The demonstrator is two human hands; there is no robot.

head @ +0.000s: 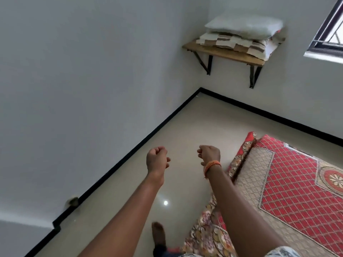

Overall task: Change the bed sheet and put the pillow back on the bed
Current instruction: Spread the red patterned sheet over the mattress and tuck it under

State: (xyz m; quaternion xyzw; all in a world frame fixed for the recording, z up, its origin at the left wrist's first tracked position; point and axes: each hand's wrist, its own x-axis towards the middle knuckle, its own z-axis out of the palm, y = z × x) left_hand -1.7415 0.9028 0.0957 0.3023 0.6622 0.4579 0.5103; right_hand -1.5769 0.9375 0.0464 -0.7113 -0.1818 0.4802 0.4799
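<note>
Both hands (157,160) empty; floor (178,127) apparently open.

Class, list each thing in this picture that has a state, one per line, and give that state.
Left hand: fingers curled, holding nothing.
Right hand: fingers curled, holding nothing.
Pale grey pillow: lying on folded checked bedding on the wooden wall shelf.
Red patterned sheet: spread flat over the floor mattress.
Window: cannot tell if open.
</note>
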